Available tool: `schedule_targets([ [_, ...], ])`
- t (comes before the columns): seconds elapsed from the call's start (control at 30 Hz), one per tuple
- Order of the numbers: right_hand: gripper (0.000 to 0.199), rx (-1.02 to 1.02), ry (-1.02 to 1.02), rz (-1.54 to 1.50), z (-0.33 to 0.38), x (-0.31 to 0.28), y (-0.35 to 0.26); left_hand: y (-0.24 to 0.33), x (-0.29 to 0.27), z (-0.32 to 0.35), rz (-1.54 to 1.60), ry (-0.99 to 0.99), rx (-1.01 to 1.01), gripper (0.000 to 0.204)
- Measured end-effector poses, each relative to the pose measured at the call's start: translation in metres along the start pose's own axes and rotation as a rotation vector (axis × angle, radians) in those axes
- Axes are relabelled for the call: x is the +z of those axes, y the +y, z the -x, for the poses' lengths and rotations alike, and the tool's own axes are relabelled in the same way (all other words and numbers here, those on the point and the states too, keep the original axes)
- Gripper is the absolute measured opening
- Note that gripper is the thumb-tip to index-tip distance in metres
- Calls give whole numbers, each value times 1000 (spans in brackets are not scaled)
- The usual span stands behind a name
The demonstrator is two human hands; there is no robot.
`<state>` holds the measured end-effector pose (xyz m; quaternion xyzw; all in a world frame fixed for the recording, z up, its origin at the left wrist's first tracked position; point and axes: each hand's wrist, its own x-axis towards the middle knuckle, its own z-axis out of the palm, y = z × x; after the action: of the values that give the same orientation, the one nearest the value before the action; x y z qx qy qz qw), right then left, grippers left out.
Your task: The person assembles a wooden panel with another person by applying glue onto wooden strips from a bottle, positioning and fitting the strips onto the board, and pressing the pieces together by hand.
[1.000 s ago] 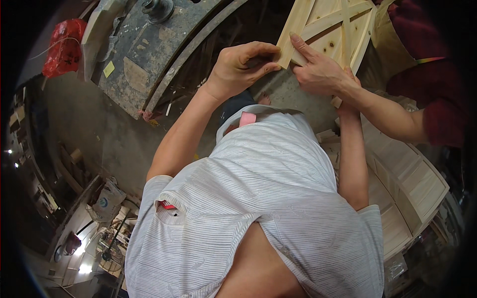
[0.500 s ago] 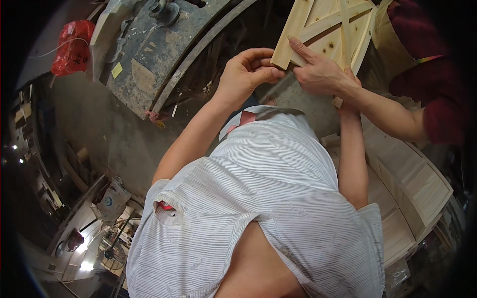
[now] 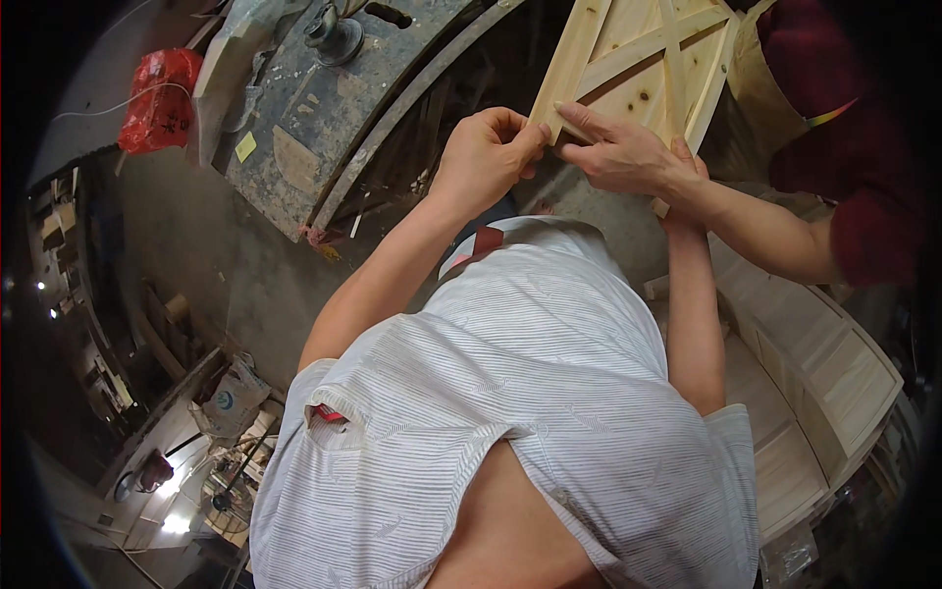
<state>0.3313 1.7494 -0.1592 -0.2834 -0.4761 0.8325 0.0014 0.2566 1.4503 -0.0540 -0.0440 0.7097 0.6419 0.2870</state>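
Observation:
A pale pine panel (image 3: pixel 628 101) with crossed diagonal battens and a raised frame is held up at the top right. My left hand (image 3: pixel 486 152) is closed on its near left corner, thumb pressed against the frame. At the near right corner my right hand (image 3: pixel 685 211) grips the panel's edge, mostly covered by a co-worker's forearm. That co-worker's hand (image 3: pixel 623 155) reaches in from the right, its fingers by the near end of the frame, close to my left hand.
A paint-spotted metal machine table (image 3: pixel 294 128) stands at the upper left, with a red plastic bag (image 3: pixel 160 101) beyond it. Slatted wooden pieces (image 3: pixel 829 373) lie at the right. The co-worker's dark red sleeve (image 3: pixel 871 211) is close by on the right.
My left hand has shifted slightly down and its thumb is now on the frame's corner. The co-worker's hand has slid a little left and down.

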Motion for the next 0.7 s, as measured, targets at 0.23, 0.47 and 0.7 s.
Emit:
schedule_targets([
  [0.23,47,-22,-36,-7,4,9,-3,7,-2,1,-56,8,-49,24],
  [0.47,44,-51,-33,-6,-1,-1,4,8,-1,1,-17,6,-22,23],
  [0.7,40,-94,46,13,-12,-13,18,6,1,-2,4,-43,-39,21],
])
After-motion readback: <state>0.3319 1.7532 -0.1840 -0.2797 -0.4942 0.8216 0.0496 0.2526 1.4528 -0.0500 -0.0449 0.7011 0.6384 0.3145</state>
